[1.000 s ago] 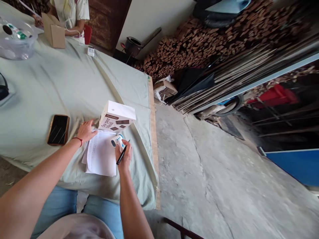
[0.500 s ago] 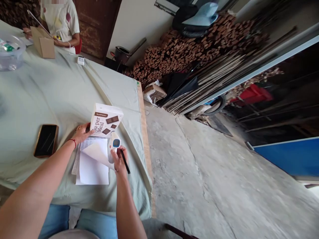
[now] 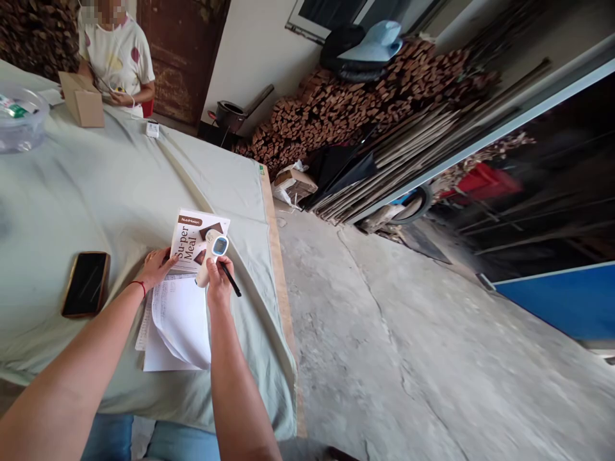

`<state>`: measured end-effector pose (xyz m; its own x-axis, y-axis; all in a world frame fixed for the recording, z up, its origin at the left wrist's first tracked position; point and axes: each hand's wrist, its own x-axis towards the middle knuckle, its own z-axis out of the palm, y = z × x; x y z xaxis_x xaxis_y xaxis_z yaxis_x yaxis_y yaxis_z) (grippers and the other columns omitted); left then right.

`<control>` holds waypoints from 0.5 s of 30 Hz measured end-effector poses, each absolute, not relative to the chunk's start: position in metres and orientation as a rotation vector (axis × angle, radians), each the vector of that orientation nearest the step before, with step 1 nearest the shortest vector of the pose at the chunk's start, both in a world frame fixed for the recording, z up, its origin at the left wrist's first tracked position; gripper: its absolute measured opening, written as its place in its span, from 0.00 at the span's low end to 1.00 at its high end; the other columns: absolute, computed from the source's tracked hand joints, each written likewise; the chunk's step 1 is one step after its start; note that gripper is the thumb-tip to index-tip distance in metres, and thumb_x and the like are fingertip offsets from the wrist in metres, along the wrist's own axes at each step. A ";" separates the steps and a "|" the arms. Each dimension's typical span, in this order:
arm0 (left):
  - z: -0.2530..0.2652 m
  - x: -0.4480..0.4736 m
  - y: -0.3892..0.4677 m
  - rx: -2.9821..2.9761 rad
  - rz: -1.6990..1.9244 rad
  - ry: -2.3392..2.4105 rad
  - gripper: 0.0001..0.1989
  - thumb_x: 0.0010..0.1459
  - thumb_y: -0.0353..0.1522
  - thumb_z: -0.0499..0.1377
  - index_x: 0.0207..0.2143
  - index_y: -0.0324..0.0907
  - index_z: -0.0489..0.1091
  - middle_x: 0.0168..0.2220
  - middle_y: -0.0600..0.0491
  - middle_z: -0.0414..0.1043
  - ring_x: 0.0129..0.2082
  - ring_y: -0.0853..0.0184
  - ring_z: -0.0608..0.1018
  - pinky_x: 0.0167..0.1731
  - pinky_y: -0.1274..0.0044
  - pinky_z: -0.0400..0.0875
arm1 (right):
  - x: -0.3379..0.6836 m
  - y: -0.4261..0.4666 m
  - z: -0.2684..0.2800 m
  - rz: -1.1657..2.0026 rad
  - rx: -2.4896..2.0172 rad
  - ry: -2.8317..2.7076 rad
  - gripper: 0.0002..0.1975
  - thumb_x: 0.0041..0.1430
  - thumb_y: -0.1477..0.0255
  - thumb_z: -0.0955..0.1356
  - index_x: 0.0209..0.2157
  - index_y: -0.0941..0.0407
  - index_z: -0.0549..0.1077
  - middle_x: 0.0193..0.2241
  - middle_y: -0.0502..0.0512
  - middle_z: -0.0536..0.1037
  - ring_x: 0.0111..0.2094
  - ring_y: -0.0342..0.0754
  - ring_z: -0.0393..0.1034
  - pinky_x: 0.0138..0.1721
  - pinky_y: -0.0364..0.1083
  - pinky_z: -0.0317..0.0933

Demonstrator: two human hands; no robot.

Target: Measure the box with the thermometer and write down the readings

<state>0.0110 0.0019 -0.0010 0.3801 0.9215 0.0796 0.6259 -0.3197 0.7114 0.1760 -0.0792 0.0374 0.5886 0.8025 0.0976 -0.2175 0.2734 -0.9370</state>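
Note:
My left hand [image 3: 157, 266] is closed on the left edge of a white box [image 3: 185, 234] with brown lettering reading "Super Meal", which stands on the cloth-covered table. A white handheld infrared thermometer [image 3: 206, 261] with a small blue-rimmed screen is gripped in my right hand [image 3: 220, 280], close in front of the box's right side. A black pen [image 3: 232, 282] sticks out from the same hand, pointing down to the right. Under my wrists lie stacked paper sheets [image 3: 180, 320], the top one curled. The thermometer's front end is hidden from me.
A phone [image 3: 86, 285] lies left of the papers. Farther back are a cardboard box [image 3: 89, 105], a small white box [image 3: 152, 130] and a clear plastic tub [image 3: 29, 131]. Another person [image 3: 115, 61] sits at the far side. Beyond the table's right edge [image 3: 278, 275] is concrete floor.
My right hand has moved up and slightly left with the thermometer and pen, nearer the box front. The lifted paper sheet has dropped lower. The other person's measuring tape no longer shows stretched out.

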 end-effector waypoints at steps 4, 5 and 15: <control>-0.006 0.011 0.003 2.068 0.660 1.339 0.30 0.66 0.53 0.45 0.54 0.43 0.73 0.47 0.45 0.80 0.51 0.50 0.78 0.59 0.55 0.66 | 0.176 -0.076 0.036 0.767 -1.068 -0.621 0.24 0.50 0.53 0.75 0.38 0.50 0.63 0.36 0.51 0.82 0.39 0.50 0.79 0.46 0.53 0.71; -0.007 0.010 0.003 2.068 0.664 1.340 0.30 0.67 0.53 0.46 0.54 0.43 0.73 0.47 0.45 0.80 0.51 0.50 0.78 0.59 0.55 0.65 | 0.176 -0.076 0.037 0.773 -1.065 -0.609 0.24 0.50 0.53 0.75 0.38 0.50 0.63 0.36 0.51 0.82 0.40 0.50 0.79 0.46 0.53 0.72; -0.017 0.010 0.005 2.069 0.691 1.354 0.30 0.67 0.53 0.46 0.56 0.43 0.72 0.49 0.44 0.80 0.53 0.50 0.78 0.61 0.55 0.64 | 0.172 -0.071 0.046 0.747 -1.083 -0.594 0.24 0.48 0.56 0.75 0.36 0.50 0.61 0.29 0.46 0.78 0.35 0.49 0.77 0.39 0.48 0.71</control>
